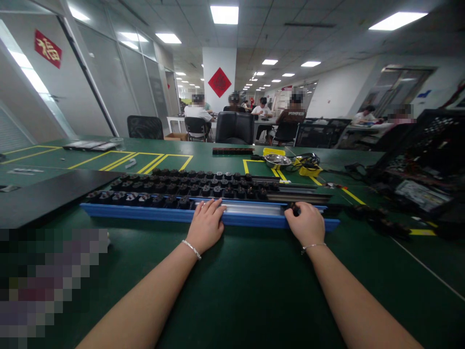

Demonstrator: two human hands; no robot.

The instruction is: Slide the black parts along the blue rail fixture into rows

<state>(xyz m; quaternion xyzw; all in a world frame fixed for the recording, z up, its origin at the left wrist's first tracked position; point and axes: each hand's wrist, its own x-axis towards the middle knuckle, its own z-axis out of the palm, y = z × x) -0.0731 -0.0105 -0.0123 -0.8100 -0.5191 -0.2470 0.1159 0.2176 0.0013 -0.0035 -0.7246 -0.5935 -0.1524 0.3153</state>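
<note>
A long blue rail (145, 213) with a silver metal channel (254, 209) lies across the green table in front of me. Several small black parts (138, 198) sit in rows on it and on the dark rails (203, 182) behind. My left hand (206, 225) rests flat on the silver channel, fingers stretched out and apart. My right hand (307, 224) is at the rail's right part, fingers curled on a small black part (295, 209).
A black panel (47, 194) lies at the left. A metal bowl (276, 160), yellow bins (309, 170) and cables sit behind the rails; black crates (425, 165) stand at the right. Black chairs (234, 128) and several seated people are beyond the table.
</note>
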